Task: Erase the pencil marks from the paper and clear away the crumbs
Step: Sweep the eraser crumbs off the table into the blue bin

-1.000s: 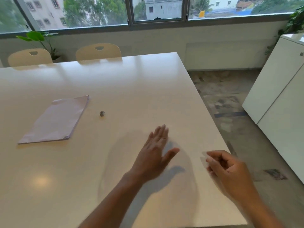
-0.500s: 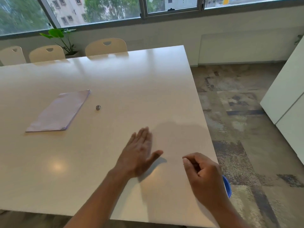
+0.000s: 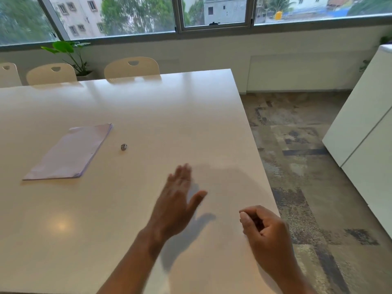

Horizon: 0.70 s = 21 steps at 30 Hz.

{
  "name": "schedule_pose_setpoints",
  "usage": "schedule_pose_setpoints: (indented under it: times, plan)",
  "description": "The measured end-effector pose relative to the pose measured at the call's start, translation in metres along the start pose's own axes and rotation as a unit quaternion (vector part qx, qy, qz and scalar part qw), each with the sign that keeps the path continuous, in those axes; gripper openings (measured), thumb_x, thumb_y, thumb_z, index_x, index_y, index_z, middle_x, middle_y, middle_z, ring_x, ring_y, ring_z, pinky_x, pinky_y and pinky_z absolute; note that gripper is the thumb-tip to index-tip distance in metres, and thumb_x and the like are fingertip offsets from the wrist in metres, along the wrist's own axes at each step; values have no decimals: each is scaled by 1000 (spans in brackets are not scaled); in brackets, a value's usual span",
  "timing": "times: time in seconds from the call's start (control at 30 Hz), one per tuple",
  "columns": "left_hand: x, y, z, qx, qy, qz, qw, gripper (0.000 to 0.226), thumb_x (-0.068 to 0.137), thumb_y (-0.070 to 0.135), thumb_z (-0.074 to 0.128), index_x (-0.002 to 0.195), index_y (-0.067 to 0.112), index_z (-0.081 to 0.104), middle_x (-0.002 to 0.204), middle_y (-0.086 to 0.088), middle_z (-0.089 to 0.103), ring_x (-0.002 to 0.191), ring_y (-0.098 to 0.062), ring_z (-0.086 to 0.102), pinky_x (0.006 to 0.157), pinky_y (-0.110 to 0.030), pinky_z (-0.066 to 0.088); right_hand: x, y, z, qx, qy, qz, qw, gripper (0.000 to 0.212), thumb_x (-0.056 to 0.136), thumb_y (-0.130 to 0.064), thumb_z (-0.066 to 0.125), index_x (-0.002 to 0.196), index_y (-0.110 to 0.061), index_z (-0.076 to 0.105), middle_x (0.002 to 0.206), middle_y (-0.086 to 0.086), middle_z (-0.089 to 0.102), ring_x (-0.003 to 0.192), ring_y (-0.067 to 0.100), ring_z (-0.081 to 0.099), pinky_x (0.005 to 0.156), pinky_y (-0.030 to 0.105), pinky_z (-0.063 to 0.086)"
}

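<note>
Since the earlier frame my left hand (image 3: pixel 177 205) has lifted off the table (image 3: pixel 148 115) and swung its flat palm rightward; it now reads blurred, fingers spread, holding nothing. Item: right hand (image 3: pixel 265 230), curled loosely at the table's near right corner, thumb against forefinger; I cannot tell whether it pinches anything, and the blue object glimpsed below it half a second ago is no longer in view. Item: stack of paper (image 3: pixel 70 153), pale lilac, lying flat on the left part of the table, well apart from both hands; no pencil marks legible from here. Item: small grey object (image 3: pixel 124 146), just beside the stack's right edge, possibly an eraser, too small to confirm. Item: crumbs, none resolvable on the surface. Step in hand, as I judge it: sweeping crumbs across the bare tabletop toward the right edge, the left palm doing the brushing. Next move calls for a low, flat pass of that palm toward the edge, with the right hand placed beneath the rim to catch what falls.
</note>
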State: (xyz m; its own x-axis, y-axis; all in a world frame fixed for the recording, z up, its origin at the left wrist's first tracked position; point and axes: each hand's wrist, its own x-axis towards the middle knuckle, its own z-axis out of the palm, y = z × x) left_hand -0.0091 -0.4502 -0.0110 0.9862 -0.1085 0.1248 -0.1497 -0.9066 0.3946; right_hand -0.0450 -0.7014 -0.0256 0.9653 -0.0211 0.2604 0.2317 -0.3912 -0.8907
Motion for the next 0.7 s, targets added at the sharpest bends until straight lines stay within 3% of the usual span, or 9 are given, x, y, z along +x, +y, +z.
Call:
schedule_pose_setpoints:
  times: [0.07, 0.17, 0.3, 0.43, 0.57, 0.7]
  plan:
    - [-2, -26, -4, 96, -52, -65, 992, 118, 84, 91, -9, 168, 8, 4, 175, -4, -5, 162, -16, -10, 132, -37, -5, -1, -2, 0, -2, -1, 1, 1000, 20, 94, -10, 73, 83, -27, 74, 70, -8, 72, 63, 16, 70, 58, 29, 57]
    - [-4, -33, -1, 132, -82, -80, 985, 123, 82, 91, -16, 168, 6, 4, 176, -10, -4, 163, -19, -9, 132, -42, -4, -2, -7, -1, -4, -1, 0, 1000, 22, 94, -9, 74, 82, -27, 74, 69, -7, 71, 61, 15, 68, 56, 25, 54]
    - [0, 13, 12, 126, -119, -5, 985, 121, 79, 88, -16, 168, 8, 1, 176, -10, -8, 163, -19, -10, 131, -39, -7, -3, -9, -1, -12, 10, 30, 999, 20, 95, -14, 73, 82, -29, 74, 72, -7, 72, 64, 16, 69, 58, 33, 57]
    - [5, 60, 22, 8, -160, 92, 983, 94, 100, 77, 12, 169, 14, 1, 177, -3, -5, 161, -9, -11, 131, -30, -7, -7, -11, -6, 10, 50, 45, 998, 16, 97, -17, 73, 85, -27, 76, 67, -2, 71, 60, 16, 68, 56, 32, 55]
    - [4, 72, 18, -136, -132, 116, 975, 79, 107, 67, 24, 169, 23, 7, 176, 9, 0, 159, 3, -6, 132, -30, 4, -9, -13, -11, 38, 79, 76, 993, 20, 98, -12, 71, 82, -22, 76, 65, 4, 72, 56, 13, 65, 55, 25, 51]
    - [-2, 39, 7, -24, -61, 63, 996, 93, 97, 76, 6, 169, 16, 7, 176, 3, 0, 161, -7, -8, 132, -34, -2, -14, -17, -8, 32, 84, 95, 991, 19, 96, -9, 71, 81, -19, 76, 64, 0, 71, 55, 9, 66, 54, 20, 50]
